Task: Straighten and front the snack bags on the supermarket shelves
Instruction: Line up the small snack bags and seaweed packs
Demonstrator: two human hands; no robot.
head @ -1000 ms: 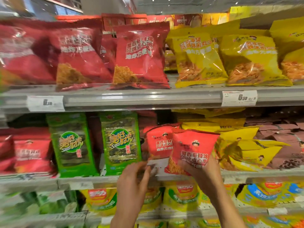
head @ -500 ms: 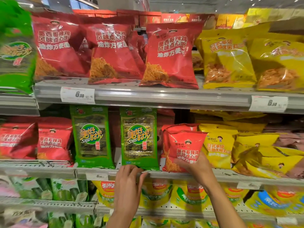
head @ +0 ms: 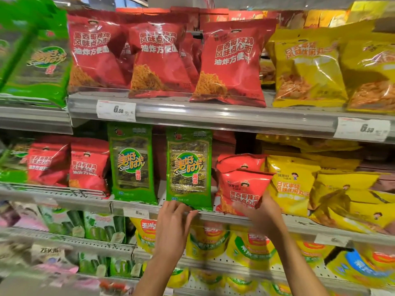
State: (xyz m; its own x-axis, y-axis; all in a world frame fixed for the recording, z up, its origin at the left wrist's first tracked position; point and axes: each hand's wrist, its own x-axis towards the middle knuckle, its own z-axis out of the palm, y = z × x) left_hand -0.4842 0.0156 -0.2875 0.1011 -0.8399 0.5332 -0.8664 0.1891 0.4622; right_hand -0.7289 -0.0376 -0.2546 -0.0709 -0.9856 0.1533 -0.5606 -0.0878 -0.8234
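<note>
- Since half a second ago, both hands have stayed at the front edge of the middle shelf (head: 235,220); the right hand has slid a little lower on the small red snack bag, and the view has shifted so the shelves sit further right and larger.
- The left hand (head: 174,223) reaches up with its fingers curled at the bottom edge of the right-hand green seaweed bag (head: 189,170); the fingertips touch that lower edge where it meets the shelf lip, and I cannot tell whether they pinch it or merely press it.
- The right hand (head: 264,216) is blurred; its fingers are spread against the lower front of the small red snack bag (head: 242,189), which stands upright at the shelf front, just right of the green bag.
- A second small red bag (head: 239,162) stands directly behind it.
- A second green seaweed bag (head: 132,165) stands upright to the left, with a gap between the two.
- Small yellow bags (head: 288,184) sit right of the red one, several leaning or lying flat.
- On the upper shelf (head: 213,116), three large red bags (head: 232,63) stand facing forward beside large yellow bags (head: 307,71).
- A price tag (head: 116,111) reads 6.50.
</note>
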